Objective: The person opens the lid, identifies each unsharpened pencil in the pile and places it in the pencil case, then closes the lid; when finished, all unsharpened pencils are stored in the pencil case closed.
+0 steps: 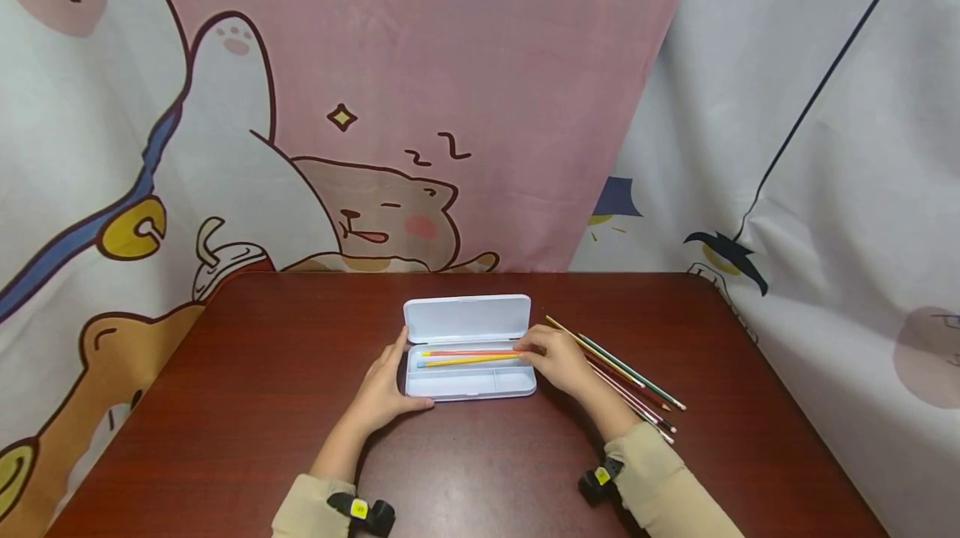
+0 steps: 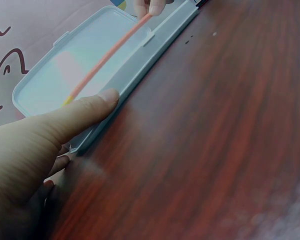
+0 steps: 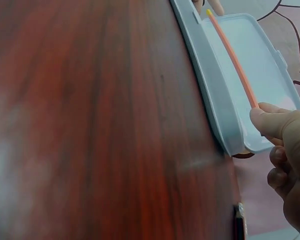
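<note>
Toward the far edge of your bench (image 1: 465, 471), midway between its left and right edges: one pale pencil case (image 1: 450, 385), long side facing you, lid (image 1: 467, 319) raised along its far side, near strip parted into a longer left and a shorter right compartment. One orange pencil (image 3: 235, 61), yellow at its left end, lengthwise over the case, pinched between thumb and fingertips of your right hand (image 1: 564, 363); whether it touches the case, you cannot tell. One yellow pencil (image 1: 468, 360), pale blue at its left end, in the case's far compartment, its right end by those same fingertips; contact there unclear. Your left hand (image 1: 381, 394), spread wide with fingers extended, set about the case's left end, thumb along the near wall. Between the case and the bench's right edge, beside your right forearm: one loose group of pencils (image 1: 632, 395), a green pencil (image 1: 633, 373) among them, slanting toward the near right corner. Worn at your wrists: two black cameras (image 1: 382, 517), yellow-tagged, by tan sleeves (image 1: 667, 471). Beyond the far edge: one cloth (image 1: 525, 104), printed with cartoon animals.
</note>
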A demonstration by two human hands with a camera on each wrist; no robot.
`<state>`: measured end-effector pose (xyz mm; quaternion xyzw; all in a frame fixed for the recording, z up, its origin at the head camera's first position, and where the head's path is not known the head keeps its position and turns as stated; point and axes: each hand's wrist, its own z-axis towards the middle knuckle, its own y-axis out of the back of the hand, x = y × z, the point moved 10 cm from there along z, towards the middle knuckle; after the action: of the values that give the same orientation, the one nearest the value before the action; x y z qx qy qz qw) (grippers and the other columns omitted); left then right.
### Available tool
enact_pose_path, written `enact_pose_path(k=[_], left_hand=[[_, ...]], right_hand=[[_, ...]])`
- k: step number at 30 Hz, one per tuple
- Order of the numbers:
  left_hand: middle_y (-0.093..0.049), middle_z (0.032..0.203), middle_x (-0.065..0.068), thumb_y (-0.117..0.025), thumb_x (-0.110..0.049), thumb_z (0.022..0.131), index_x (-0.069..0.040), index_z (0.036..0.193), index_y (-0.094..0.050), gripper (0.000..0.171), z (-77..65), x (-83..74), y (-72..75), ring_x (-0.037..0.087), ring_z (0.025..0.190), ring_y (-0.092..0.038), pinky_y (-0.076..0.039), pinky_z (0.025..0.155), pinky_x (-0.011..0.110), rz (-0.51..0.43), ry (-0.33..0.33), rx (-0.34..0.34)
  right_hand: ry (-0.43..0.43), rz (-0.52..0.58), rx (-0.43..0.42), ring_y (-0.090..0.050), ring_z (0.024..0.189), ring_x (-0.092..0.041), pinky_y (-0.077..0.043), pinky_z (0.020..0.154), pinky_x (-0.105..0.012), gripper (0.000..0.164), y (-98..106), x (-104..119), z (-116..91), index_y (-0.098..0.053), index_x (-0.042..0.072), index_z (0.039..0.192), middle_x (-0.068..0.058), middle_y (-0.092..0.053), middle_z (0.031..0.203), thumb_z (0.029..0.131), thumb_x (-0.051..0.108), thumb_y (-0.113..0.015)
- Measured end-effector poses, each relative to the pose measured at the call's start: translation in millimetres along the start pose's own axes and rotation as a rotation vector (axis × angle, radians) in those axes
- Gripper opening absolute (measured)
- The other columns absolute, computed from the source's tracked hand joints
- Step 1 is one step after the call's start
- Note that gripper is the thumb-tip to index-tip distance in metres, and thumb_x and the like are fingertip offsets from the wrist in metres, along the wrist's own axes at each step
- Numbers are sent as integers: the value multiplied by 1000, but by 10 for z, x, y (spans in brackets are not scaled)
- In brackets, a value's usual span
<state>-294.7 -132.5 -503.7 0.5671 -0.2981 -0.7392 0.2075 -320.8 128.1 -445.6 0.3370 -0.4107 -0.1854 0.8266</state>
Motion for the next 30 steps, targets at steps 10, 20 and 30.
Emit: enact_pose_path(k=[10, 20, 30], left_hand=[[-45, 136, 10, -93, -35, 56, -18, 155, -13, 128, -9, -5, 6, 31, 120, -43, -33, 101, 50, 2, 4, -4], [-46, 134, 9, -94, -35, 55, -17, 155, -14, 129, -5, 2, 0, 29, 120, -44, -34, 101, 49, -7, 8, -7], [-47, 132, 10, -94, -35, 56, -18, 155, -14, 129, 2, 3, -1, 31, 119, -44, -34, 101, 50, 10, 7, -6]], right_hand=[[6, -76, 0, -53, 68, -11, -42, 59, -25, 14, -127, -15, 81, -76, 16, 83, 7, -64, 84, 75, 6, -80], [-74, -144, 0, -56, 74, -9, -44, 63, -29, 13, -206, -109, 89, -76, 19, 82, 10, -65, 86, 74, 11, -81], [-95, -153, -7, -60, 78, -11, -46, 64, -30, 11, -256, -152, 72, -77, 20, 84, 9, -64, 86, 76, 13, -81]])
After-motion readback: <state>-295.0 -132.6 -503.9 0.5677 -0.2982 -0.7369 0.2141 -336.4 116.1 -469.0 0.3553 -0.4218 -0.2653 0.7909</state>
